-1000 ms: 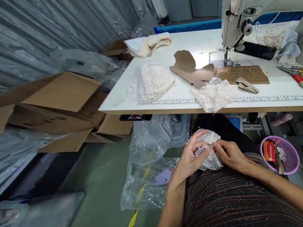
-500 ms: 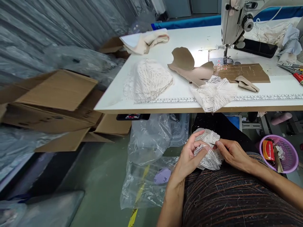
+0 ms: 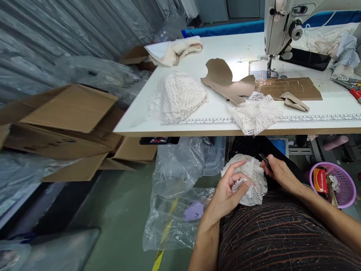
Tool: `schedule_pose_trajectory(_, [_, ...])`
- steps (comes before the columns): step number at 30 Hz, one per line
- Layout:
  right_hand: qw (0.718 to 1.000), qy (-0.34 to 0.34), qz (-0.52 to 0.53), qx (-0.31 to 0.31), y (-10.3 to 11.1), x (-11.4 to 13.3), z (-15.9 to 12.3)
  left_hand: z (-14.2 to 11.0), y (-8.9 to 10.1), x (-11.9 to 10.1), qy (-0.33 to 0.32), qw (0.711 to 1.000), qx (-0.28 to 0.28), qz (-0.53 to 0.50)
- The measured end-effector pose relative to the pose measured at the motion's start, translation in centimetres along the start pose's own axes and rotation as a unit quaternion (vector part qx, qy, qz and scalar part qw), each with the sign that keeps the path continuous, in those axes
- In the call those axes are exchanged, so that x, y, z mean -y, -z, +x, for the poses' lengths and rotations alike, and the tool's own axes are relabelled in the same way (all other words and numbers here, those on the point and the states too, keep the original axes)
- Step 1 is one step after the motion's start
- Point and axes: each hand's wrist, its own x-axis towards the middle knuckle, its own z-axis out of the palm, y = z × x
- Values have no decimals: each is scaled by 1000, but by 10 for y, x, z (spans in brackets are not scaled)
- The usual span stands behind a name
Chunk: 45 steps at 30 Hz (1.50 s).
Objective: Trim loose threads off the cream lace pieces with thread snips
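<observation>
My left hand [image 3: 232, 186] pinches a gathered white lace piece [image 3: 255, 175] between thumb and fingers, over my lap. A fold of the lace bunches up at the thumb tip. Just to the right, my right hand [image 3: 278, 171] is closed around a slim dark tool [image 3: 264, 158] that looks like tweezers. Its end points up and left, apart from the lace. Fingers hide most of the tool. On the table edge above lies another white lace piece [image 3: 255, 113], partly hanging over, beside brown card patterns [image 3: 220, 73].
A sewing machine [image 3: 273, 41] stands on the white table [image 3: 135, 122], with a lace stack [image 3: 182, 98] at left and red-handled scissors [image 3: 355, 94] at right. A purple basket [image 3: 349, 188] is by my right arm. Cardboard boxes [image 3: 70, 109] and plastic bags [image 3: 177, 165] lie left.
My right hand has drawn back from the lace, up and to the right, its dark tool now tilted upward. The left hand keeps its pinch, and more of the lace lies spread out.
</observation>
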Motion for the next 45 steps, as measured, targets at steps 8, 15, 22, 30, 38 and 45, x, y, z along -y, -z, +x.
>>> schedule_pose_trajectory(8, [997,-70,-27,-21,-12,-7,26,-25,16,-1,27,999,12,20])
schedule_pose_trajectory(15, [997,10,70,10,-12,10,11,3,28,-6,-54,988,-114,88])
schedule_pose_trajectory(22, [984,30,94,148,12,46,-9,36,14,-21,-148,985,8,86])
schedule_pose_trajectory(30, [988,51,69,128,13,52,-17,34,-3,-24,-149,987,43,52])
schedule_pose_trajectory(38, [995,57,36,72,11,42,-13,32,0,-17,-36,998,51,30])
schedule_pose_trajectory(45, [992,123,11,10,3,39,-3,35,-2,-9,-32,999,22,38])
